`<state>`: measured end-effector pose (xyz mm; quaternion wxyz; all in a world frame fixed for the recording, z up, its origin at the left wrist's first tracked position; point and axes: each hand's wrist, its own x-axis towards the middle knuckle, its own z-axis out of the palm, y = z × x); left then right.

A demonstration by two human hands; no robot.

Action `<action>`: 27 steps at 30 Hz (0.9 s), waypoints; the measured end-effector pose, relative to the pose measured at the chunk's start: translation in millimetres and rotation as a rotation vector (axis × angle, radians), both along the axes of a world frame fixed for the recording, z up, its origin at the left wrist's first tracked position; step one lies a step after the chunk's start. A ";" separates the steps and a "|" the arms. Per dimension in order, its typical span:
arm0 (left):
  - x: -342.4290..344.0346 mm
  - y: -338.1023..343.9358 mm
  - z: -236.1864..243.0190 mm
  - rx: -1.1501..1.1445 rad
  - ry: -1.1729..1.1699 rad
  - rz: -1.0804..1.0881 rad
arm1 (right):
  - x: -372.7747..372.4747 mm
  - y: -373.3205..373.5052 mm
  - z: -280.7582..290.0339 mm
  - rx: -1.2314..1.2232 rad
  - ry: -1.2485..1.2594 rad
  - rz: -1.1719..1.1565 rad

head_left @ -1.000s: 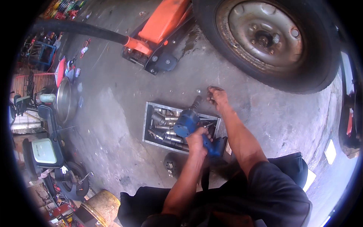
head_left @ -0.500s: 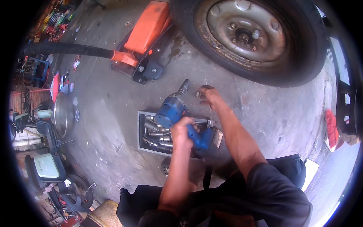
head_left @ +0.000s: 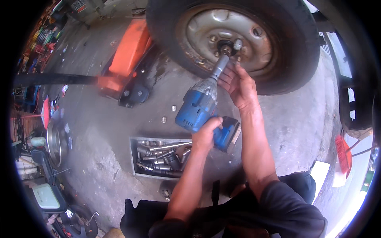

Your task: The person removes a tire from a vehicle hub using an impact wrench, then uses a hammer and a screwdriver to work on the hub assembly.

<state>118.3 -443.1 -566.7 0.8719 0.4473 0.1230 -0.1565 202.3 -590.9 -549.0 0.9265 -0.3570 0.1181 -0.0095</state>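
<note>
My left hand [head_left: 206, 134] is wrapped round the grip of a blue cordless impact wrench [head_left: 196, 109]. A long grey socket [head_left: 220, 68] on its nose points up to the hub of a wheel [head_left: 198, 29]; its tip overlaps the hub centre, and I cannot tell whether it sits on a fastener. My right hand [head_left: 243, 88] is open beside the socket, palm turned up and fingers apart, in front of the rim's lower part. Whether its fingertips touch the socket is unclear. One silvery lug nut [head_left: 237, 44] shows on the wheel. Two loose nuts [head_left: 174, 108] lie on the floor.
Below my left hand stands a metal box [head_left: 134, 158] full of sockets and wrenches. An orange floor jack [head_left: 127, 49], its dark handle reaching left, is beside the tyre. A red-bristled broom [head_left: 342, 152] lies at the right. Motorcycle parts [head_left: 47, 194] crowd the lower left.
Both hands have moved up toward the wheel, carrying the wrench from above the socket box to the hub. My right hand has left the floor area where two nuts now show.
</note>
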 end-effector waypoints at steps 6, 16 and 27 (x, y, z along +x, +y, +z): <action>15.5 -32.1 10.2 -0.030 -0.029 -0.034 | 8.6 -7.0 17.6 0.001 0.034 -0.018; 33.1 -18.8 -4.2 -0.406 -0.078 -0.029 | 16.5 -7.8 25.3 -0.087 0.018 -0.184; 38.1 19.6 -59.8 1.024 -0.755 -0.011 | 14.2 25.5 5.8 -0.378 0.080 -0.536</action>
